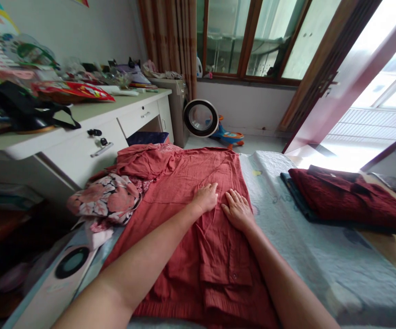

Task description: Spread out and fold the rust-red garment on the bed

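Note:
A red long-sleeved shirt (pixel 170 228) lies spread on the bed, with one sleeve (pixel 214 246) folded lengthwise over its body and the buttoned cuff toward me. My left hand (pixel 205 199) is on the upper part of that sleeve, its fingers curled in and closed on the cloth. Just to its right, my right hand (pixel 238 211) rests flat on the shirt near the side edge, fingers stretched out. Small creases run through the fabric around both hands.
Crumpled floral clothing (pixel 110 196) is heaped at the left. Folded dark red clothes (pixel 348 196) are stacked at the right on the pale blue bed cover (pixel 287 246). A cluttered white desk (pixel 105 119) stands left; beyond it, a washing machine's round door (pixel 201 118) hangs open.

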{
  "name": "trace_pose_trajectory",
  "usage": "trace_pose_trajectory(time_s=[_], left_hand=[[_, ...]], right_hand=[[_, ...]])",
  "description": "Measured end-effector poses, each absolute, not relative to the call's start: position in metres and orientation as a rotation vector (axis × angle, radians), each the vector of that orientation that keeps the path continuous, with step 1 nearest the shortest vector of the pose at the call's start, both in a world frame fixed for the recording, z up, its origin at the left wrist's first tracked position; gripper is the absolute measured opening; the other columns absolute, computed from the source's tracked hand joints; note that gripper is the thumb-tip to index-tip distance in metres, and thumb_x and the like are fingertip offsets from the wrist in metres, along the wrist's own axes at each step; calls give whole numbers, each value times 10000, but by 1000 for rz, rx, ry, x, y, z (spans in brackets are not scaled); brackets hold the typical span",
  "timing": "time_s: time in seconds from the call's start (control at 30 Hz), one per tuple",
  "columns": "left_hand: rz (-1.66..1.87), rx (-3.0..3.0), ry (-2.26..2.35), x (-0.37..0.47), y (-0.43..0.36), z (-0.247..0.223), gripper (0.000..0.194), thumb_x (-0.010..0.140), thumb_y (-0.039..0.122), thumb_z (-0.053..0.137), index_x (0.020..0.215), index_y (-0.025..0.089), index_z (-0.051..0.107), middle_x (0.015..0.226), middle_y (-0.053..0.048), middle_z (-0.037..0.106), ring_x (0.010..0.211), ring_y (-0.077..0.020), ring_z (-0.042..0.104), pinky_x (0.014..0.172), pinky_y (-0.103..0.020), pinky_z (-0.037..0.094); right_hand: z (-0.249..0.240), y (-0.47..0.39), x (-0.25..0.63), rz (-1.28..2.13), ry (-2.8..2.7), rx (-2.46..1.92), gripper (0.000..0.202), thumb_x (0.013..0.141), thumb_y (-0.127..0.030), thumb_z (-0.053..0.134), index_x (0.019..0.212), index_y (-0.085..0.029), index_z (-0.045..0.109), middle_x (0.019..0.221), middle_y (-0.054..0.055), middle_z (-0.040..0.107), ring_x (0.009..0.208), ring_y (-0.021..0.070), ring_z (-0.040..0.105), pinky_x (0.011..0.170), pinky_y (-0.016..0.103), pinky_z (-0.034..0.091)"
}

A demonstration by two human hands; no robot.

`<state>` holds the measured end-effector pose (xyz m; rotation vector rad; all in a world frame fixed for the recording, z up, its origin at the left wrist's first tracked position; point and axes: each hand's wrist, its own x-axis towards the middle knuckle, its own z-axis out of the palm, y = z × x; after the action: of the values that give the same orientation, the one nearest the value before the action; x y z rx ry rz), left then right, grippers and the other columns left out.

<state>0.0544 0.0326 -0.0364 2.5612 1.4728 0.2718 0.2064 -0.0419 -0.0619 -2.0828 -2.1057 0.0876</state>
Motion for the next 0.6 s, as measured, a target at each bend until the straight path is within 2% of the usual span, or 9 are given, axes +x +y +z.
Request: trace_pose_trajectory(time_s=[0.13,0.23,0.33,0.5,0.6], left_hand=[[52,2625,1295,31,-3,-34,536,929,439,509,1406,195,474,1520,-126,444,1410,-269,396,1152,-430,321],[-3,2627,1310,20,-26,-39,656,948,517,451,1494,164,363,1582,-149,331,1471,-277,283,1189,-471,248],[35,2640,1383,17,-39,-48,732,950,568,415,1532,140,298,1609,-163,254,1495,-296,210,1205,-485,195],[126,2684,1426,16,-44,-62,744,955,590,383,1543,145,282,1616,-174,225,1498,-313,190,1204,-492,187],[185,2703,1432,15,-44,-64,727,961,599,359,1537,160,300,1608,-168,255,1492,-297,214,1204,-480,192]], right_hand=[[-62,-43,207,63,-2097,-2046,548,986,-476,382,1446,-186,450,1560,107,377,1451,259,307,1174,439,242],[-63,-45,205,16,-2015,-2097,539,988,-476,367,1424,-179,477,1535,104,419,1440,263,326,1185,450,213],[-63,-45,204,2,-1923,-2204,587,982,-525,354,1441,-174,457,1554,112,388,1455,290,292,1186,497,181],[-57,-40,210,151,-1982,-2273,675,976,-558,348,1495,-128,371,1605,131,269,1486,299,214,1183,489,198],[-48,-44,208,224,-1983,-2261,653,988,-513,340,1493,-100,367,1597,136,289,1488,292,210,1194,473,184]])
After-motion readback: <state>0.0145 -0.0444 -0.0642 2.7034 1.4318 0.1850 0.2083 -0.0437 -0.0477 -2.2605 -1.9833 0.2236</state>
